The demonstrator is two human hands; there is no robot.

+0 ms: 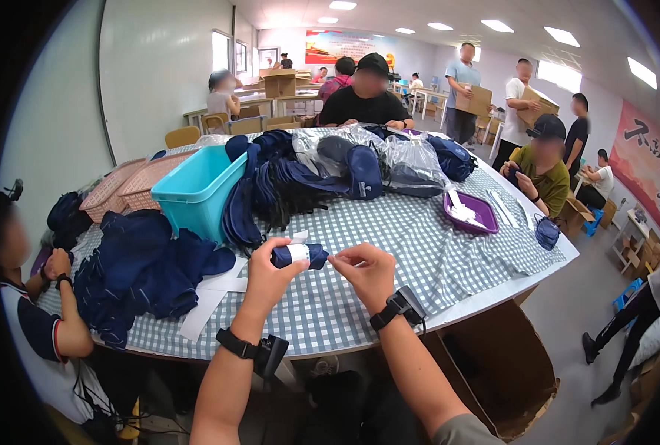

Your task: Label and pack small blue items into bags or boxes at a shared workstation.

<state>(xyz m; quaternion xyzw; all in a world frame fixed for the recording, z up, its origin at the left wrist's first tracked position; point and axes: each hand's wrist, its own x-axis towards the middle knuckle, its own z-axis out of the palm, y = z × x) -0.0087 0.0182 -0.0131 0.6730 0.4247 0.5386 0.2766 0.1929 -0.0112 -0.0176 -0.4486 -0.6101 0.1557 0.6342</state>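
Note:
Above the near edge of the table, my left hand [267, 268] grips a small rolled navy cloth bundle [318, 256] with a white paper band [298, 253] around its middle. The fingers of my right hand [368, 277] are pinched together at the bundle's right end. Whatever lies between those fingertips is too small to make out. White paper strips [213, 291] lie on the checked tablecloth [311, 304] left of my hands. Beside them is a heap of navy fabric [141, 259]. Beyond my hands stand stacked navy caps [293, 182].
A turquoise bin [183, 194] and pink baskets [115, 189] stand at the left. At the right is a purple tray [469, 224] holding white strips. Clear plastic bags [411, 163] lie at the back. An open cardboard box [504, 363] sits below the right edge. Co-workers sit around the table.

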